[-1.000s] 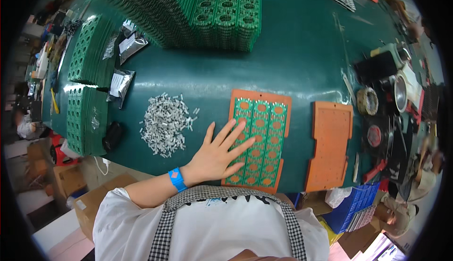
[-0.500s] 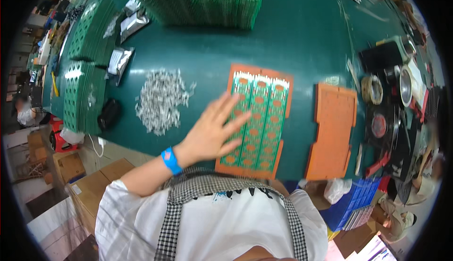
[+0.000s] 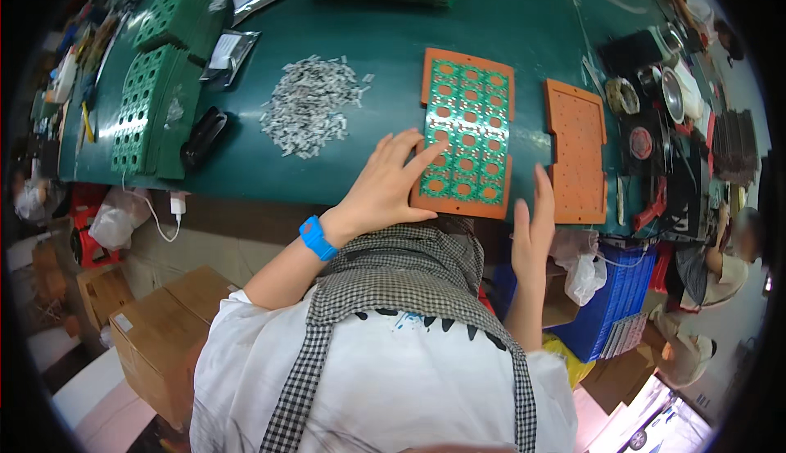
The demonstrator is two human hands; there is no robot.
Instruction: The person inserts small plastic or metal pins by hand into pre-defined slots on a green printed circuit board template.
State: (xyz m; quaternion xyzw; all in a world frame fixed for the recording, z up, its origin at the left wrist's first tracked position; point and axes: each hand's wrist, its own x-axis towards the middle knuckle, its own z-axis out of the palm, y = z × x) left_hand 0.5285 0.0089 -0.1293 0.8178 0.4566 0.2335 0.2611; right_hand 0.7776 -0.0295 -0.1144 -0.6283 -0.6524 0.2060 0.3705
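Left hand (image 3: 385, 187) flat, fingers spread, on green circuit panel (image 3: 467, 130); right hand (image 3: 532, 228) open, empty beside it

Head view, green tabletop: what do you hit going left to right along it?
Stack of green perforated boards → black oblong device → pile of small grey metal parts → left hand → green circuit panel on an orange tray → right hand → empty orange pegged tray → black tools and tape rolls.
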